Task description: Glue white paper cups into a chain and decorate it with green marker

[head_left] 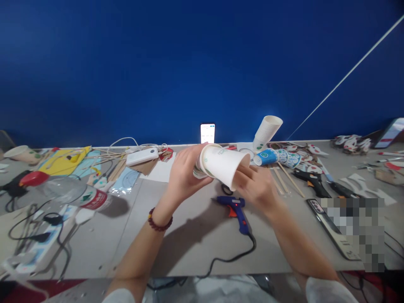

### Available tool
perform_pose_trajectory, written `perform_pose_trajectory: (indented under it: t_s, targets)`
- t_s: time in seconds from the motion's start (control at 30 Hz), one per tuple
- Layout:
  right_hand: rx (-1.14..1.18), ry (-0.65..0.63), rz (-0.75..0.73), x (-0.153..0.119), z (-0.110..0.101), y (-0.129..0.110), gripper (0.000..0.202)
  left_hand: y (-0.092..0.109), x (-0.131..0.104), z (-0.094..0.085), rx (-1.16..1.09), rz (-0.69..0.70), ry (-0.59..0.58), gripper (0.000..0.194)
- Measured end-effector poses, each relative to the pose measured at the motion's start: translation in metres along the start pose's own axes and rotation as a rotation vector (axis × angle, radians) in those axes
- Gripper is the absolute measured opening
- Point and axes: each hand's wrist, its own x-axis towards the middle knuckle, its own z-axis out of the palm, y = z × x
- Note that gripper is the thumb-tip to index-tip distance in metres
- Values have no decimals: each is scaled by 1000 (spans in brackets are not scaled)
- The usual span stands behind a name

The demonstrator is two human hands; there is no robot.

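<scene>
A white paper cup (223, 165) is held between the hands — one end clasped in the left hand (182, 173), its mouth entered by the right hand (259, 187), whose grip cannot be told.

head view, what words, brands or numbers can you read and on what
Nothing reads for certain.
Red bottle label: white lettering, blurred.
Upright phone: digits, blurred.
Held white cup: pale green print, too small.
Blue cup: white print, unclear.
Right-edge screen: too blurred.
</scene>
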Motion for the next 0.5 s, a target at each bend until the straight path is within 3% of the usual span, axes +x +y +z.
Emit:
perform_pose_trajectory:
  t_s: [0.23,0.43,0.5]
  targets:
    - [10,131,-45,-2,4,3,27,3,3,-2,38,60,41,67]
    - [140,54,25,-7,9,7,23,1,1,1,9,14,10,69]
    - [151,80,10,-9,10,8,21,1,1,2,-4,6,6,69]
